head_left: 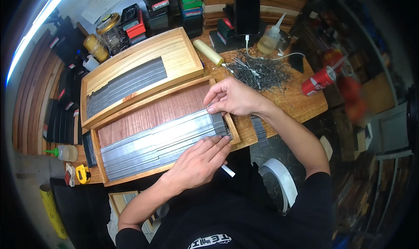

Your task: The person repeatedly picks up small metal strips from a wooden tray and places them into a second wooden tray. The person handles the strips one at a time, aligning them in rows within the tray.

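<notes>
A shallow wooden tray [101, 159] lies before me with rows of long, shiny grey metal strips [150, 140] along its near side. A short band of darker grey pieces [218, 123] stands at their right end. My right hand [233, 97] pinches the upper end of this band between thumb and fingers. My left hand [198, 161] lies with fingers stretched out, fingertips touching the band's lower end by the tray's front wall. Beneath that hand a white stick-like piece [228, 171] pokes out; whether it is held is hidden.
Behind stands a second wooden tray [183, 48] with dark strips. To the right are a heap of thin metal pins [257, 72], a red can [318, 81] and a squeeze bottle [269, 39]. A yellow tape measure [83, 174] sits at the left table edge. A phone [247, 11] stands at the back.
</notes>
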### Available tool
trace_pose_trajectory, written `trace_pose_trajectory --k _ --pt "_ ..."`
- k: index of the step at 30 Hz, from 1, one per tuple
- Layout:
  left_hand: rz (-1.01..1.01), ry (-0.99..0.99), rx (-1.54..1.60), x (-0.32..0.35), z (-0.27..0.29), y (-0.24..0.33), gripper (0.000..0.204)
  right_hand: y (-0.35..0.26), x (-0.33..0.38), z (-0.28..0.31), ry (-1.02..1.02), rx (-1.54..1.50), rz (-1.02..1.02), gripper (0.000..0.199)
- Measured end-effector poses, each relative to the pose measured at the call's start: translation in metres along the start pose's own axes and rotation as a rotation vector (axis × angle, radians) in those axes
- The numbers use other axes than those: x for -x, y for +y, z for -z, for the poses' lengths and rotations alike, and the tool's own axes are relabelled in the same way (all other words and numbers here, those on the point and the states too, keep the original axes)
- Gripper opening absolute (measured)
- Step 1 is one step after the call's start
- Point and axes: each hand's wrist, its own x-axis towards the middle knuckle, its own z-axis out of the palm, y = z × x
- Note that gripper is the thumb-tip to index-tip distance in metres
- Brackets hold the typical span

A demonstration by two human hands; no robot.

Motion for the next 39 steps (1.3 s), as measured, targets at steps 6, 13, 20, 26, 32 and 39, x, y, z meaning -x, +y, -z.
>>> trace_pose_trajectory --k 6,13,20,26,32,39 --pt "0.041 -0.043 -0.027 -0.008 -0.005 -0.001 0.051 -0.009 0.0 0.003 0.024 0.175 0.037 0.019" --pt "0.079 -0.041 0.047 -0.016 -0.007 -0.001 0.051 -0.007 -0.006 0.007 0.021 0.334 -0.008 0.018" --pt "0.071 -0.027 0.092 -0.017 -0.004 -0.002 0.05 -0.007 -0.003 0.004 0.145 0.562 0.211 0.018" --pt "0.095 -0.022 0.009 -0.019 0.007 -0.003 0.047 -0.025 0.013 0.012 0.235 0.557 0.104 0.019" --pt "0.064 -0.098 -0.049 -0.025 0.005 -0.008 0.046 -0.007 0.015 0.013 0.21 0.571 0.078 0.018" --pt "0.085 -0.103 -0.033 -0.019 0.004 -0.004 0.049 -0.01 0.016 0.013 0.211 0.496 -0.001 0.014"
